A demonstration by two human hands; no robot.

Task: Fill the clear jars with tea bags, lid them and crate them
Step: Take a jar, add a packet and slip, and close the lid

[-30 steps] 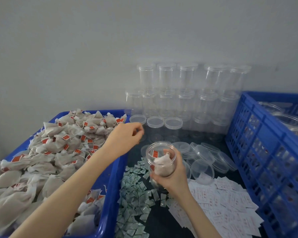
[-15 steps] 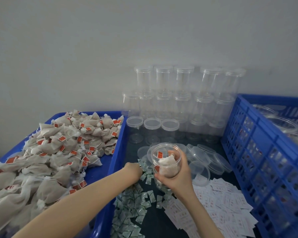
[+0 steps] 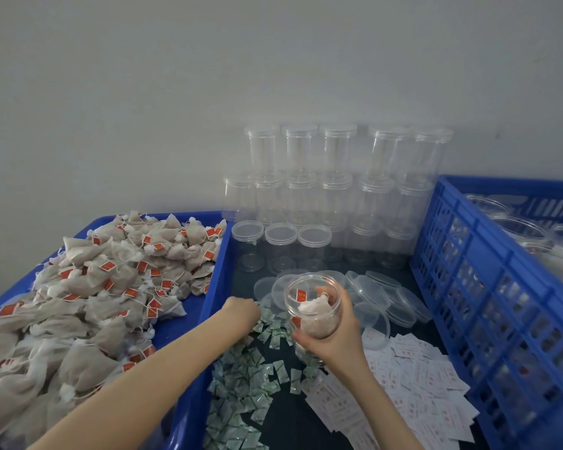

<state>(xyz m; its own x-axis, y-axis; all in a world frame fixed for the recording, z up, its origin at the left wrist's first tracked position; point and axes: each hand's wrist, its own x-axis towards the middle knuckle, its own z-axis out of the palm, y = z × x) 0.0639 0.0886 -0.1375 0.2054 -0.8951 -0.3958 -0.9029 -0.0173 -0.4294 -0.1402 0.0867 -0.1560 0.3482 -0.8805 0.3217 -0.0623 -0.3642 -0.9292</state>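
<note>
Between hands, on dark worktop [image 3: 306, 417]: scatter of small green-white sachets [image 3: 241, 384]. Right hand [image 3: 335, 336]: fingers and thumb curled round clear jar [image 3: 312, 306], lidless, tilted toward camera, partly filled with tea bags. Left hand [image 3: 241, 311]: knuckles up, fingertips down among sachets; grasp cannot be told. Left of left hand: blue tray [image 3: 215, 287] heaped with tea bags [image 3: 111, 280]. Beyond hands: loose lids [image 3: 371, 290], stacked empty jars [image 3: 332, 190]. Right of right hand: white paper slips [image 3: 420, 378], blue crate [image 3: 488, 287].
</note>
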